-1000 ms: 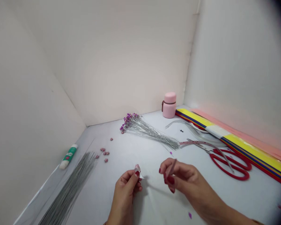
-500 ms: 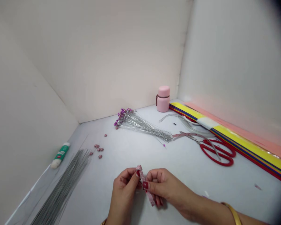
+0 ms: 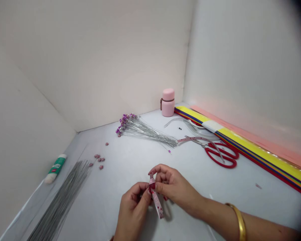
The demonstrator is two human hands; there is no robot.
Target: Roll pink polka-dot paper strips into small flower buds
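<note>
Near the front of the white table, my left hand pinches a pink patterned paper strip between thumb and fingers. My right hand grips the same strip from the other side, its thumb against the left thumb and its index finger at the strip's upper end. The strip looks folded where the thumbs meet; its lower end, dotted with dark red, hangs free. Several small pink stars lie left of my hands, beside a bundle of grey wires.
Wires tipped with purple and pink pieces lie at the back. Red-handled scissors rest over another pink strip, near coloured sheets along the right wall. A pink flask stands in the corner; a glue stick lies left.
The right index finger has risen to the strip's upper end, and the thumbs now meet on it. The whole scene has shifted slightly left in the view.
</note>
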